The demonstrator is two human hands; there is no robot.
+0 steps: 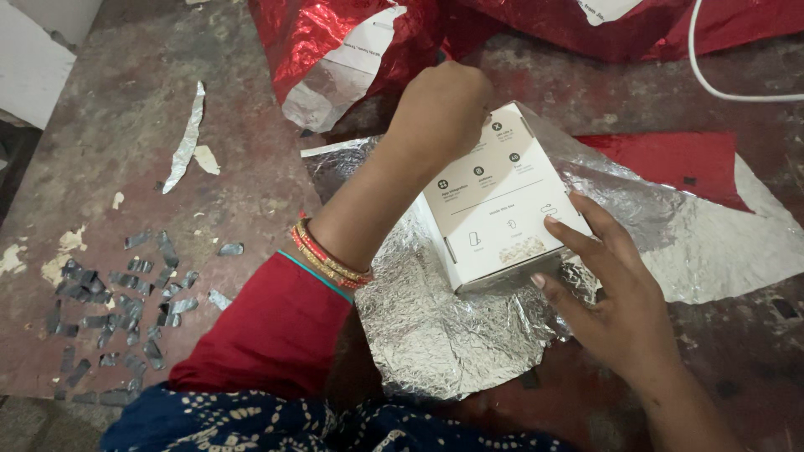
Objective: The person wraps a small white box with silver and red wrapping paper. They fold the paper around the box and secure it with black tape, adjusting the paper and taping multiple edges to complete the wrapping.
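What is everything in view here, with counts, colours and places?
box: one, white, centre, on the silver sheet
silver sheet: one, crinkled silver, under the box
red foil: bunched, shiny red with silver underside, top
red flat sheet: one, red, right of the box
white cable: one, top right
foil strip: one, silver, upper left
foil scraps: many, grey, lower left
table: worn reddish-brown
bangles: several, red and gold, left wrist
left hand: on the box's top edge
right hand: fingers on the box's near face

Left hand [444,105] curls in a loose fist, forearm stretched forward; right hand [615,293] lies open, fingers [578,234] spread and extended
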